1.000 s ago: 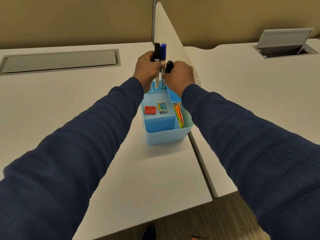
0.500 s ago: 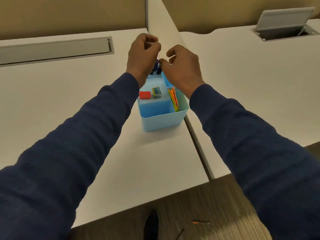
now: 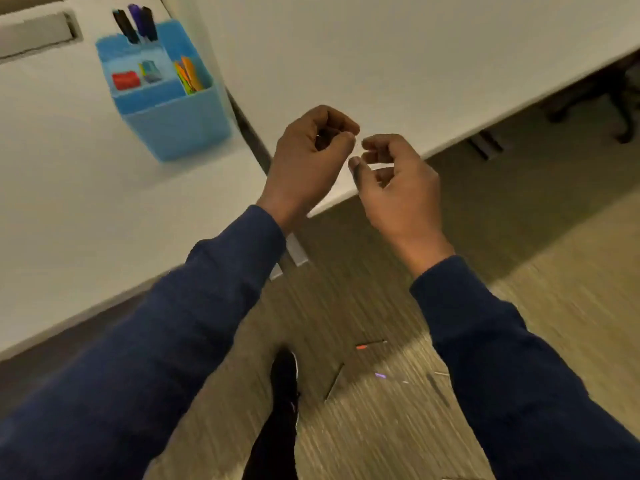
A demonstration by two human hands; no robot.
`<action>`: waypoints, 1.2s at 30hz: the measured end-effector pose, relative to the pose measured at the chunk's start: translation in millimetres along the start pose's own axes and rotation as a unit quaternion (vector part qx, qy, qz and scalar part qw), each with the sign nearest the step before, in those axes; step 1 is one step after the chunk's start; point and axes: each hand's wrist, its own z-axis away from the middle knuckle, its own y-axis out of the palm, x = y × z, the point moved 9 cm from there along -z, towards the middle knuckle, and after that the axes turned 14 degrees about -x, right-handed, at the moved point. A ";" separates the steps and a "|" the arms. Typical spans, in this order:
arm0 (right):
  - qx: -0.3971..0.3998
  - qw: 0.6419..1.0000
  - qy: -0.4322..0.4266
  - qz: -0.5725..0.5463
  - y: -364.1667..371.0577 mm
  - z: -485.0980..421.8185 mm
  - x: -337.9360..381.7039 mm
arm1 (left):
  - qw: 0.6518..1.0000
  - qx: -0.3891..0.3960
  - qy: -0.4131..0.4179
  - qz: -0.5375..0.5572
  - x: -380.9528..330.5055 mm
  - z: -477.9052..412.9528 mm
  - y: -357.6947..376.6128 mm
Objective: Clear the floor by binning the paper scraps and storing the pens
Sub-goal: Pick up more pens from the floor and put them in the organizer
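Note:
A light blue organiser box (image 3: 173, 129) stands on the white desk (image 3: 69, 202) at the upper left. Three markers (image 3: 135, 24) stick up from its back compartment. My left hand (image 3: 308, 157) and my right hand (image 3: 398, 185) hover side by side over the desk edge, well to the right of the box, fingers loosely curled and holding nothing. On the wood-look floor below lie a pen with a red end (image 3: 370, 345), a thin dark pen (image 3: 334, 382), another dark pen (image 3: 438, 389) and a small purple scrap (image 3: 380, 375). All are blurred.
The box also holds a red item (image 3: 125, 80), a small blue packet (image 3: 150, 71) and orange and green strips (image 3: 188, 76). A second white desk (image 3: 415, 64) joins at the right, with chair legs (image 3: 623, 109) beyond. My dark shoe (image 3: 284, 375) stands on the floor.
Both hands let go of the markers, which now stand in the box, and drew back to the right. The view swung down and right, bringing the floor and its pens into sight.

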 end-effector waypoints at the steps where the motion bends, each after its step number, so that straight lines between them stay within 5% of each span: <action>1: -0.010 1.000 0.008 0.007 -26.2 15.8 -23.0 | 1.000 0.018 -0.006 -0.010 6.9 28.3 22.0; 12: -0.030 0.972 0.217 0.080 -216.7 213.1 -347.2 | 0.960 0.169 -0.144 -0.170 206.2 290.4 238.2; 21: -0.028 0.911 0.395 0.113 -178.5 386.5 -629.3 | 0.880 0.234 -0.196 -0.363 482.5 383.7 323.2; 27: -0.009 0.872 0.467 0.149 -122.7 477.0 -780.8 | 0.817 0.320 -0.137 -0.460 626.5 427.4 388.2; 33: 0.048 0.882 0.407 0.232 -69.0 491.2 -857.4 | 0.794 0.319 -0.069 -0.513 723.2 425.2 436.9; 36: 0.101 0.916 0.254 0.294 -24.7 472.7 -859.7 | 0.773 0.319 -0.039 -0.546 756.6 411.0 454.4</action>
